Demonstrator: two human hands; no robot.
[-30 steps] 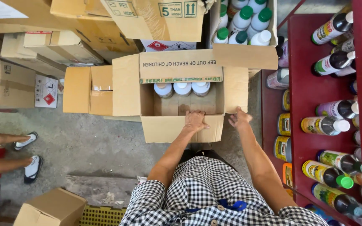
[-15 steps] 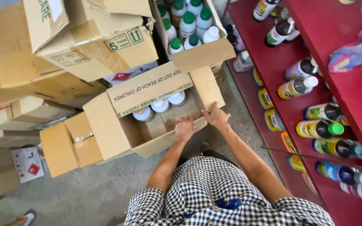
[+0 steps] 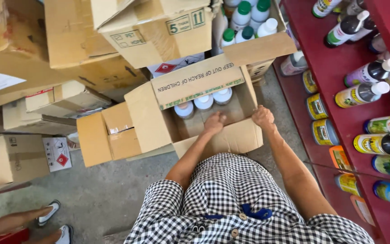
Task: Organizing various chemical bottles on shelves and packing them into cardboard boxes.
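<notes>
While flaps splay: brown carton (image 3: 150,122) (white-capped bottles (image 3: 204,101) inside).

Person wears a short-sleeved shirt (image 3: 231,199), black & white small-check gingham, w/ sleeves ending approx. at the upper arm; forearms bare below that. Fabric looks thin, lies in soft folds across the chest & shoulders. Two round pale buttons (image 3: 235,232) show near the bottom edge of the view, on the shirt front. A small blue patch (image 3: 253,212) sits mid-chest, irregular shape, prob. a clip or bit of cloth; can't tell which. Left hand (image 3: 214,123) & right hand (image 3: 263,117) both bare: no gloves, and no rings, watch or wristband visible from this angle. Nothing else of the body in view; legs & feet hidden under the shirt.
</notes>
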